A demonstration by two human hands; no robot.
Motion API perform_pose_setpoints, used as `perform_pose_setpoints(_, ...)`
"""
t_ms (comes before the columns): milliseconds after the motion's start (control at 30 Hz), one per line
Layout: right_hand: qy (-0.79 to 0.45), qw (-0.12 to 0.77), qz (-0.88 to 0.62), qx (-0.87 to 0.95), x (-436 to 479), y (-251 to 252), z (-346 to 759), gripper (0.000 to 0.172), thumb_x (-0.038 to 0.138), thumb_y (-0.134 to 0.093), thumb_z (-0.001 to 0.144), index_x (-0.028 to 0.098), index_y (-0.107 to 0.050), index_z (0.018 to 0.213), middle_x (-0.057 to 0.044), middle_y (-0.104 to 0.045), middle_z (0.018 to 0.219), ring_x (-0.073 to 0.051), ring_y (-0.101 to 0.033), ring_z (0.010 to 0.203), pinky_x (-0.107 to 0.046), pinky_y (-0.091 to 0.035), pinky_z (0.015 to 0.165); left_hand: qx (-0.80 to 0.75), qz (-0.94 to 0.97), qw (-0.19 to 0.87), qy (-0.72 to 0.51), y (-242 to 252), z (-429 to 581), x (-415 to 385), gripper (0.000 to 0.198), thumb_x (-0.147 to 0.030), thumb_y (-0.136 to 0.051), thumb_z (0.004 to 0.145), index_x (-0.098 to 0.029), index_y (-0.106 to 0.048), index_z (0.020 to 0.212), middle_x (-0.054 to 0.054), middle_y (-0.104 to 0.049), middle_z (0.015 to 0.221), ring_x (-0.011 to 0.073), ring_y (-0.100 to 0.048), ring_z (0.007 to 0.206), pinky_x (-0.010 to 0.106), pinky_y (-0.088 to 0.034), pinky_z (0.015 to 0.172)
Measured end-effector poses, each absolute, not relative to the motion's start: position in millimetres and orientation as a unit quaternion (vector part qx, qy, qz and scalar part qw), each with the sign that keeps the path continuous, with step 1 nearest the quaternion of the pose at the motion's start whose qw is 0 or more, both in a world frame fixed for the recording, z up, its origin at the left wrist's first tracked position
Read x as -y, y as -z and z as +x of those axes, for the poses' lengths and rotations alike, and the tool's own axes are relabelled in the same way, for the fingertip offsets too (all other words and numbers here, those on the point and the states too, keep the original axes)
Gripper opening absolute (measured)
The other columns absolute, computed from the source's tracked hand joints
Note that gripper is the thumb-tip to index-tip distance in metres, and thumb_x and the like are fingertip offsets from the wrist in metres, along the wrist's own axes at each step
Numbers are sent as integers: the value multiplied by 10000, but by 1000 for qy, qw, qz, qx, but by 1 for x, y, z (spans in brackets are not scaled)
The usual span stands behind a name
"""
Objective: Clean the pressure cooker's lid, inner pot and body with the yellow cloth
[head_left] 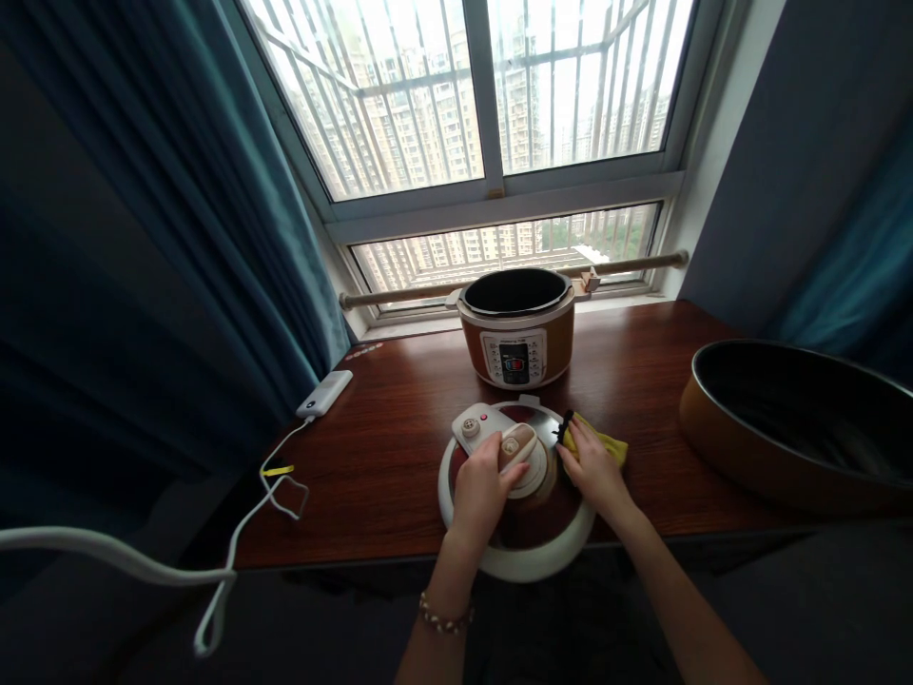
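Observation:
A round pressure cooker lid (528, 563) with a white rim and a dark red top lies at the table's front edge, partly overhanging it. My left hand (479, 485) is closed around the lid's handle (518, 445). On the lid's right side, my right hand (592, 468) presses a yellow cloth (610, 445) with a black edge against the surface. Its fingers are bent over the cloth and hide part of it. Just behind the lid stands the brown and white electric pressure cooker (517, 333), uncovered, its control panel facing me.
A large brown pot (713, 433) with a dark inside stands at the right. At the left lies a white power strip (325, 393), its white cable (249, 518) hanging over the table edge. A barred window (492, 190) and blue curtains (235, 190) border the wooden table (385, 457).

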State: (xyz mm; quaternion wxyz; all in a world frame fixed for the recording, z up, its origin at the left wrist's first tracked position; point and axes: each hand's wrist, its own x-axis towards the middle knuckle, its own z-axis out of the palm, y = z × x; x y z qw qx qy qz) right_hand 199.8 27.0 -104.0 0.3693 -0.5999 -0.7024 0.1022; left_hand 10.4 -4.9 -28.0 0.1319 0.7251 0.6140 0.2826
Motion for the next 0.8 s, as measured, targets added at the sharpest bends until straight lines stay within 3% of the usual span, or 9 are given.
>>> perform_pose_setpoints(200, -192, 351, -485, 778, -70, 84, 203, 346, 186, -418, 835, 133, -618, 1113, -111, -567, 1226, -195, -511, 1157, -346, -392, 997, -622, 732, 115, -254, 24, 9, 4, 349, -338, -661, 725, -196, -570, 1031, 74, -673, 966, 229, -624, 885, 293, -441, 757)
perform_pose_setpoints(400, -268, 316, -337, 845, -98, 65, 178, 403, 53, -454, 738, 174, -641, 1073, -49, -625, 1152, -164, -557, 1097, -326, -409, 974, -628, 734, 103, -239, 23, 10, 5, 363, -341, -657, 726, -192, -566, 1044, 72, -677, 928, 233, -629, 862, 286, -437, 714)
perform_pose_setpoints(800, -223, 405, -460, 758, -75, 94, 204, 342, 121, -438, 788, 94, -629, 1070, -145, -611, 1143, -226, -552, 1092, -385, -393, 988, -646, 730, 83, -209, 17, 16, 5, 317, -389, -622, 751, -183, -578, 988, 68, -672, 910, 226, -627, 839, 275, -408, 690)
